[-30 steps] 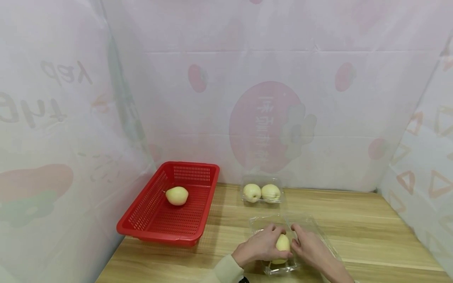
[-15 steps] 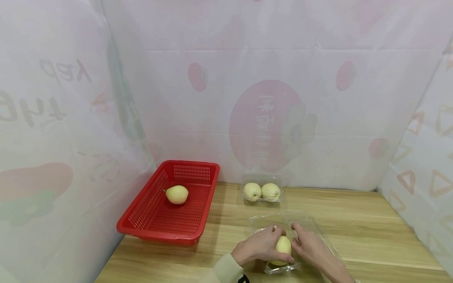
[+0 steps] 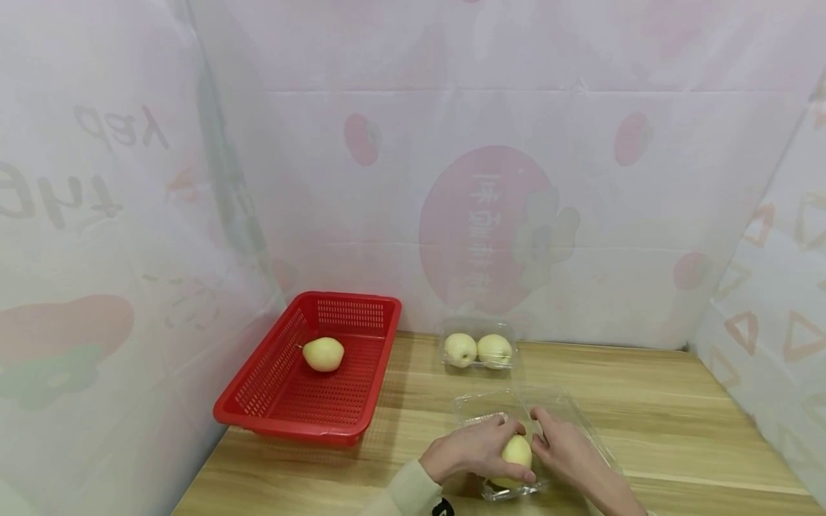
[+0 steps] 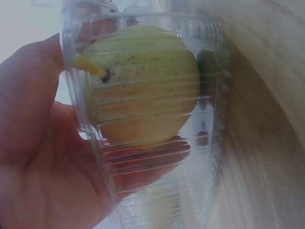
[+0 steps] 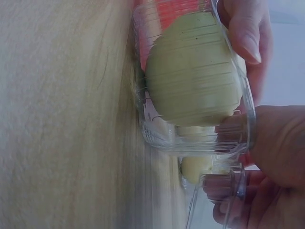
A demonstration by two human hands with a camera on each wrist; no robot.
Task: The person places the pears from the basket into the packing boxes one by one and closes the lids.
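Note:
A yellow-green pear [image 3: 518,451] sits in a clear plastic clamshell box [image 3: 510,491] at the table's near edge, with the box lid [image 3: 490,403] lying open behind it. My left hand [image 3: 471,450] curls its fingers over the pear from the left. In the left wrist view the pear [image 4: 143,90] shows through the ribbed box wall [image 4: 209,95], beside my palm [image 4: 33,143]. My right hand [image 3: 563,451] grips the box's right side. In the right wrist view its thumb [image 5: 243,33] hooks over the box rim [image 5: 147,124] by the pear [image 5: 190,71].
A red perforated basket [image 3: 284,423] on the left of the wooden table [image 3: 645,401] holds one pear [image 3: 323,355]. A second clear box [image 3: 478,351] with two pears stands at the back. Printed curtains close off the left, back and right.
Both hands stay on the box and pear almost unmoved. The left fingers have slid slightly further over the pear, which sits a little lower.

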